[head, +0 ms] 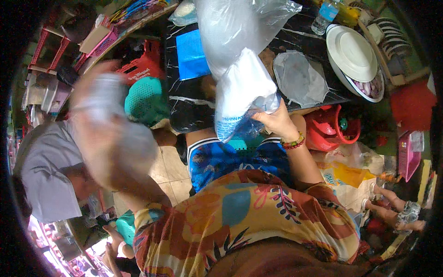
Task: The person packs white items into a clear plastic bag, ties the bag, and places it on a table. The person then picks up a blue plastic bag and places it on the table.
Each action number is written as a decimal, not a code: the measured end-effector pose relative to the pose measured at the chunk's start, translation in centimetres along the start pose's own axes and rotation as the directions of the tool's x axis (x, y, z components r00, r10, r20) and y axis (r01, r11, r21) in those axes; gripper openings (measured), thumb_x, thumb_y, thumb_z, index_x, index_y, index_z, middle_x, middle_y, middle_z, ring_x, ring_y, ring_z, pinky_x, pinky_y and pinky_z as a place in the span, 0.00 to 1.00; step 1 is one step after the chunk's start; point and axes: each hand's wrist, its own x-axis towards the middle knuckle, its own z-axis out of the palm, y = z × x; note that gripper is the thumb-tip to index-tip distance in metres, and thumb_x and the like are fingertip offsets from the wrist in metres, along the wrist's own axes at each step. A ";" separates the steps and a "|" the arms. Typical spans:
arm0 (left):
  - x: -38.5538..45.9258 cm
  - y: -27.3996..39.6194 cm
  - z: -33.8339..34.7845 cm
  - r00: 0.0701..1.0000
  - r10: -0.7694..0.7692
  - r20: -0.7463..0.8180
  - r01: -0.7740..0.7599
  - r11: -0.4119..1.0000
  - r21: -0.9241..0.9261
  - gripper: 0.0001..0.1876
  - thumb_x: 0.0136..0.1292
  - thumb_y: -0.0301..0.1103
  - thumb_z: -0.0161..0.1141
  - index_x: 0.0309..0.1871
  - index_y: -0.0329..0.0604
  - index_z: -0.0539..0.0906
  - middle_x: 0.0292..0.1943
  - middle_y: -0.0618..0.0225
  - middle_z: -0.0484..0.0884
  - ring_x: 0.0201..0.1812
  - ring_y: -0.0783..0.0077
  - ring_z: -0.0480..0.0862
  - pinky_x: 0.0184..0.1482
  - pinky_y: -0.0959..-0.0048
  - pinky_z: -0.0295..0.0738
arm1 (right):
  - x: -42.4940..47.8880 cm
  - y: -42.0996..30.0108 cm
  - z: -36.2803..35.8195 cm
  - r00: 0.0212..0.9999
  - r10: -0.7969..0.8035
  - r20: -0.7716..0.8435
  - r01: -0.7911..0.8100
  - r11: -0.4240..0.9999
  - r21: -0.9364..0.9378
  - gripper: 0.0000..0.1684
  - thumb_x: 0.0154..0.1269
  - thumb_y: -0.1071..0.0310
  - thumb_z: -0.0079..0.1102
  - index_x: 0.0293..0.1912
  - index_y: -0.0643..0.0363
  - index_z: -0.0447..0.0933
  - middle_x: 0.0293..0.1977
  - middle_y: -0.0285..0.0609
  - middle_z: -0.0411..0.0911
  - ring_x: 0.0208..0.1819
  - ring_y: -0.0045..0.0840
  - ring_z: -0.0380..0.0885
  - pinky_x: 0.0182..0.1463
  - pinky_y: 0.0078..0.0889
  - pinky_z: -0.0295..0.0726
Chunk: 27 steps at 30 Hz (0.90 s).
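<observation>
My right hand point(277, 119) grips the lower end of a clear plastic bag with blue print point(230, 126), which has white contents point(244, 79). It is held over the near edge of a black marbled table point(190, 116). Behind it stands a large clear plastic bag point(228, 31). Well off to the left, my left hand point(100, 117) is raised and strongly blurred; something whitish and translucent shows at it, but whether it is gripped is unclear. A blue flat item point(192, 55) lies left of the bags, and a translucent plastic sheet point(299, 78) lies to their right.
A white plate point(351, 52) partly covers a bowl of chopped red onions point(370, 88). Behind stands a water bottle point(324, 17). A red plastic container point(325, 128) is below the table's right side; a green stool point(147, 100) is left. A person in grey point(52, 166) is close at left.
</observation>
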 end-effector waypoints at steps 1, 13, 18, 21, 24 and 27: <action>-0.4 -0.7 0.4 0.980 -0.064 0.189 0.051 0.996 0.074 0.43 0.36 0.43 0.70 0.59 0.35 0.68 0.49 0.60 0.74 0.49 0.69 0.74 0.53 0.70 0.67 | 0.3 -0.3 0.7 1.000 0.013 0.021 -0.014 0.999 0.044 0.15 0.53 0.70 0.68 0.42 0.64 0.79 0.35 0.33 0.81 0.37 0.14 0.76 0.43 0.21 0.75; -3.7 -7.7 6.6 0.958 -0.067 0.279 0.008 0.978 0.209 0.47 0.33 0.39 0.79 0.61 0.38 0.68 0.44 0.58 0.76 0.45 0.63 0.76 0.49 0.68 0.71 | 2.0 -1.9 2.6 0.967 -0.234 -0.097 0.207 0.950 -0.233 0.28 0.68 0.54 0.51 0.58 0.66 0.63 0.47 0.41 0.72 0.48 0.22 0.69 0.54 0.25 0.67; -3.1 -5.6 5.8 0.947 0.107 0.304 -0.239 0.866 0.439 0.41 0.43 0.37 0.73 0.64 0.48 0.67 0.44 0.58 0.73 0.40 0.59 0.77 0.40 0.68 0.75 | 2.4 -2.1 3.1 0.969 -0.194 -0.151 0.165 0.969 -0.186 0.28 0.72 0.52 0.42 0.57 0.68 0.63 0.45 0.45 0.73 0.46 0.25 0.70 0.52 0.26 0.68; -3.2 -5.6 5.4 0.931 0.053 0.361 -0.258 0.793 0.551 0.37 0.47 0.36 0.70 0.64 0.54 0.68 0.45 0.60 0.71 0.38 0.59 0.79 0.36 0.67 0.77 | 2.7 -2.4 3.3 0.962 -0.212 -0.173 0.168 0.957 -0.235 0.27 0.72 0.53 0.41 0.55 0.69 0.66 0.40 0.46 0.75 0.41 0.23 0.72 0.47 0.25 0.70; -3.7 -5.6 5.6 0.879 -0.013 0.476 -0.320 0.724 0.611 0.35 0.49 0.32 0.66 0.64 0.59 0.69 0.47 0.61 0.70 0.36 0.60 0.79 0.35 0.66 0.78 | 2.9 -3.2 3.4 0.968 -0.187 -0.169 0.123 0.935 -0.332 0.25 0.72 0.55 0.42 0.52 0.69 0.70 0.33 0.46 0.76 0.36 0.23 0.73 0.42 0.25 0.72; -3.9 -5.7 5.4 0.825 -0.026 0.564 -0.390 0.697 0.602 0.36 0.48 0.28 0.63 0.64 0.59 0.68 0.46 0.62 0.70 0.35 0.61 0.80 0.34 0.65 0.78 | 3.4 -3.2 3.4 0.969 -0.196 -0.150 0.131 0.923 -0.361 0.24 0.72 0.56 0.42 0.51 0.68 0.72 0.33 0.44 0.77 0.34 0.20 0.73 0.41 0.23 0.72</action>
